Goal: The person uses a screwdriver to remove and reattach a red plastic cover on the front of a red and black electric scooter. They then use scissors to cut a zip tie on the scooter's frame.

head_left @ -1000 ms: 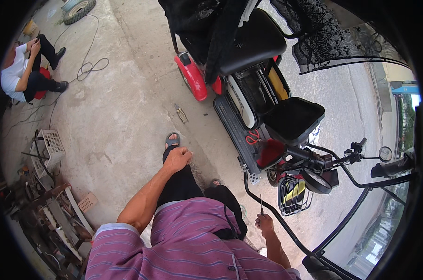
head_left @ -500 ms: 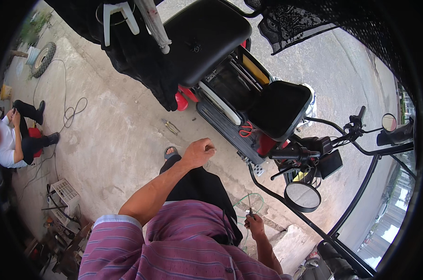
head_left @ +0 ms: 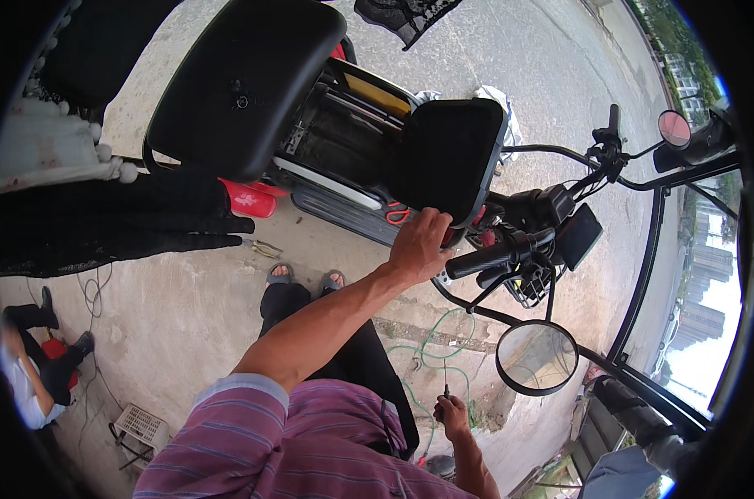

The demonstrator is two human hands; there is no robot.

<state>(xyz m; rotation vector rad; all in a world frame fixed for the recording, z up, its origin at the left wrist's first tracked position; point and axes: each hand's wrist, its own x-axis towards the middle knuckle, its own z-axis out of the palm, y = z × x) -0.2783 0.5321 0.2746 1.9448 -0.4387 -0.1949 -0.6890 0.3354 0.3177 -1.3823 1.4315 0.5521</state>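
My left hand (head_left: 418, 245) reaches out over my knees, its fingers curled on the lower edge of a raised black scooter seat (head_left: 448, 154). Under the seat is the open battery compartment (head_left: 344, 141), with a red-handled tool (head_left: 398, 214) on the footboard next to my hand. Low by my side, my right hand (head_left: 453, 413) is closed on a thin screwdriver (head_left: 445, 389) that points upward. My purple striped shirt (head_left: 294, 449) fills the bottom of the view.
A larger black rear seat (head_left: 244, 83) is tipped up at the left. The handlebar grip (head_left: 485, 259) and a round mirror (head_left: 537, 358) sit close to my left hand. Pliers (head_left: 265, 247), a green hose (head_left: 431, 343) and a white crate (head_left: 140, 426) lie on the concrete. Another person (head_left: 28, 374) sits at far left.
My left hand has gone from a loose fist above my knee forward to the raised seat's edge. The view has swung closer to the scooter. My right hand still holds the tool.
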